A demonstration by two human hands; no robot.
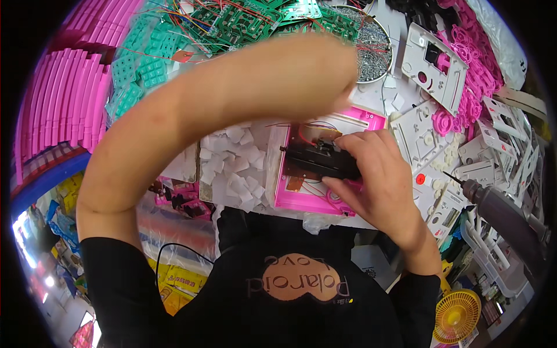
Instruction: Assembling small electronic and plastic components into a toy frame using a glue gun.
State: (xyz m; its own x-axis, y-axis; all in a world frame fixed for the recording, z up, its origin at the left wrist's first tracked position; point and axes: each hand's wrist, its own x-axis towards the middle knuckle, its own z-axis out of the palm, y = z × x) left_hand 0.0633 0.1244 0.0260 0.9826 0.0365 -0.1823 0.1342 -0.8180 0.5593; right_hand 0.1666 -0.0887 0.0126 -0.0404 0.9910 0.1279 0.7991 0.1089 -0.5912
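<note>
My right hand [377, 174] grips a black plastic part [316, 162] between thumb and fingers. That part lies over a pink rectangular frame [310, 203], where a brown board and thin red wires partly show. My left arm reaches across the view, and its blurred left hand [333, 75] is beside a round tin of small metal screws [374, 52]. The fingers of that hand are hidden, so what it touches or holds cannot be made out.
Green circuit boards [243, 26] with wires lie at the back. White paper pieces [232, 168] sit left of the frame. Pink strips [69, 104] are stacked far left. A power screwdriver [499, 211] points in from the right, near white plates [435, 69] and pink rings [476, 81].
</note>
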